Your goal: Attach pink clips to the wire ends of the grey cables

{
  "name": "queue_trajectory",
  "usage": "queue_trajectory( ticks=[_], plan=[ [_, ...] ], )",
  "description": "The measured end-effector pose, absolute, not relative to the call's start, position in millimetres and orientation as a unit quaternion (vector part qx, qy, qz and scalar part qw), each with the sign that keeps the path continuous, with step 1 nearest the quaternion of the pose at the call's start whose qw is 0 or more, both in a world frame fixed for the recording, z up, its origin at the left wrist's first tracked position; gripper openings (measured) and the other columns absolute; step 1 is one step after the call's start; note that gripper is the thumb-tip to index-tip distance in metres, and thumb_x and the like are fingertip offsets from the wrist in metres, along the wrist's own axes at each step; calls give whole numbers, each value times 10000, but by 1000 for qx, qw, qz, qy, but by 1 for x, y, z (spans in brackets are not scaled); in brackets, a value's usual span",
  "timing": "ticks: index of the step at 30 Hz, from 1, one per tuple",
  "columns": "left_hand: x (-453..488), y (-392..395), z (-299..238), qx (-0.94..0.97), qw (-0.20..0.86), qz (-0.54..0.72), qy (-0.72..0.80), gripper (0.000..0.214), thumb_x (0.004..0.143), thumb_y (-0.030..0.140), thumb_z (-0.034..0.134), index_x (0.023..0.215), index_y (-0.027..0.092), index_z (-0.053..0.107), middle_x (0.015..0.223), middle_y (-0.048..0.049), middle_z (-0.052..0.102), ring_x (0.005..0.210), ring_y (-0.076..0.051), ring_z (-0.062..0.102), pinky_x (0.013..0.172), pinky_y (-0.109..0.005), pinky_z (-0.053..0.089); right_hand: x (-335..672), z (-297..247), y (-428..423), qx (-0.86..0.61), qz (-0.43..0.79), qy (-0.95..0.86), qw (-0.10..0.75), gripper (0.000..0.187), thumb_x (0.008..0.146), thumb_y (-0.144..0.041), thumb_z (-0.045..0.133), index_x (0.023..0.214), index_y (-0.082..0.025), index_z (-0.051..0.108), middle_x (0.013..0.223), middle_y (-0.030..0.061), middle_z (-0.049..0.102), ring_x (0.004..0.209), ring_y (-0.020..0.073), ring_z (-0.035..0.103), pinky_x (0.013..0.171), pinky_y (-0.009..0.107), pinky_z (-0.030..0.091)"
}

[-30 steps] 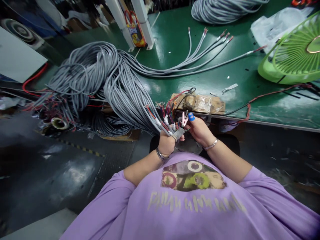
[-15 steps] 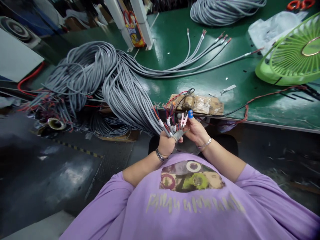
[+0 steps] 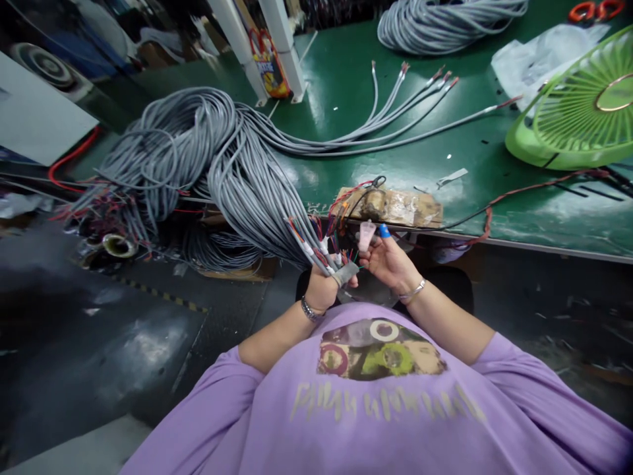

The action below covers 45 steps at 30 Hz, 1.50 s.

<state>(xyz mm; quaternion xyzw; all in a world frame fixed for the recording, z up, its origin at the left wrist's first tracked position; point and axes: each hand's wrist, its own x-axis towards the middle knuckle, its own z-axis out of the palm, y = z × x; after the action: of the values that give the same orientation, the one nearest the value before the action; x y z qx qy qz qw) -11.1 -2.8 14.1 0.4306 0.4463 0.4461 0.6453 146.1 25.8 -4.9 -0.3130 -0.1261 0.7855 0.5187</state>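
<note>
My left hand (image 3: 324, 289) is wrapped round the ends of several grey cables (image 3: 284, 224), with a grey cover on its thumb. Thin coloured wires (image 3: 346, 256) fan out from the stripped ends just beyond that thumb. A small pale pink clip (image 3: 366, 236) is held in the fingers of my right hand (image 3: 391, 262), a short way right of the wire ends. Blue tape (image 3: 384, 231) covers the raised right thumb tip. The lower part of the clip is hidden by my fingers.
The big cable bundle (image 3: 182, 125) lies over the left of the green bench (image 3: 326, 178). At the bench edge sits a worn wooden block (image 3: 413, 206) with a black lead. A green fan (image 3: 588, 105), a cable coil (image 3: 450, 26) and red-handled scissors (image 3: 596, 11) stand farther off.
My right hand has shifted slightly right, away from the wire ends, and the pink clip has turned in its fingers. My left hand has moved slightly left and down with the cables.
</note>
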Motion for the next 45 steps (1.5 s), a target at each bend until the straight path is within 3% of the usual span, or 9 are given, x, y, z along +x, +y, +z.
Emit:
queue_trajectory(
  ticks=[5, 12, 19, 24, 27, 30, 35, 39, 45],
  plan=[
    [-21, 1, 19, 418, 686, 435, 406, 333, 646, 389, 827, 680, 134, 615, 564, -12, 656, 482, -128, 613, 504, -260, 529, 158, -11, 20, -340, 777, -101, 520, 344, 749, -526, 733, 795, -215, 595, 670, -32, 613, 545, 89, 502, 518, 213, 417],
    [-23, 3, 24, 389, 712, 422, 406, 413, 552, 439, 875, 742, 124, 686, 628, -46, 699, 558, -158, 670, 562, -269, 552, 168, -9, 7, -348, 758, -126, 536, 282, 740, -461, 736, 786, -221, 594, 686, -29, 599, 542, 88, 494, 523, 229, 430],
    [-26, -1, 17, 431, 691, 404, 415, 363, 616, 406, 846, 812, 126, 723, 721, -74, 729, 601, -151, 685, 521, -211, 497, 177, -14, -10, -410, 693, -237, 544, 296, 663, -437, 796, 731, -198, 635, 684, -21, 605, 561, 83, 480, 541, 229, 414],
    [-25, -8, 12, 493, 650, 407, 411, 350, 588, 400, 857, 759, 134, 707, 693, -52, 702, 614, -156, 658, 629, -290, 552, 173, -5, -27, -424, 653, -394, 488, 221, 679, -344, 802, 820, -196, 717, 695, -8, 622, 584, 95, 466, 541, 235, 381],
    [-25, -11, 10, 553, 594, 408, 418, 317, 596, 393, 848, 686, 145, 671, 627, -8, 647, 582, -128, 589, 609, -266, 520, 161, 10, -34, -397, 648, -466, 454, 263, 704, -349, 793, 920, -222, 714, 743, 9, 647, 644, 135, 525, 592, 270, 432],
    [-25, -13, 8, 618, 528, 397, 427, 284, 609, 367, 828, 704, 155, 666, 615, 18, 615, 585, -118, 539, 601, -245, 484, 149, 23, -37, -387, 617, -486, 483, 309, 668, -355, 825, 922, -241, 690, 734, -2, 632, 673, 151, 545, 637, 289, 462],
    [-29, -17, 6, 691, 468, 363, 414, 230, 680, 329, 763, 844, 175, 716, 683, 7, 653, 628, -142, 572, 650, -266, 493, 142, 28, -44, -424, 527, -503, 538, 138, 734, -352, 771, 774, -243, 696, 675, 7, 599, 688, 180, 540, 658, 319, 460],
    [-33, -23, 17, 636, 533, 414, 375, 284, 706, 416, 762, 856, 176, 735, 783, -36, 705, 708, -172, 636, 719, -304, 524, 144, 21, -51, -460, 514, -476, 545, 79, 755, -312, 740, 772, -242, 707, 645, -4, 588, 579, 139, 472, 559, 287, 402],
    [-46, -34, 30, 517, 556, 537, 368, 443, 690, 580, 745, 893, 186, 751, 942, -108, 741, 885, -239, 688, 828, -374, 553, 163, 9, -52, -486, 495, -426, 581, 77, 761, -294, 726, 759, -230, 682, 613, -19, 563, 557, 123, 469, 546, 272, 380]
  ],
)
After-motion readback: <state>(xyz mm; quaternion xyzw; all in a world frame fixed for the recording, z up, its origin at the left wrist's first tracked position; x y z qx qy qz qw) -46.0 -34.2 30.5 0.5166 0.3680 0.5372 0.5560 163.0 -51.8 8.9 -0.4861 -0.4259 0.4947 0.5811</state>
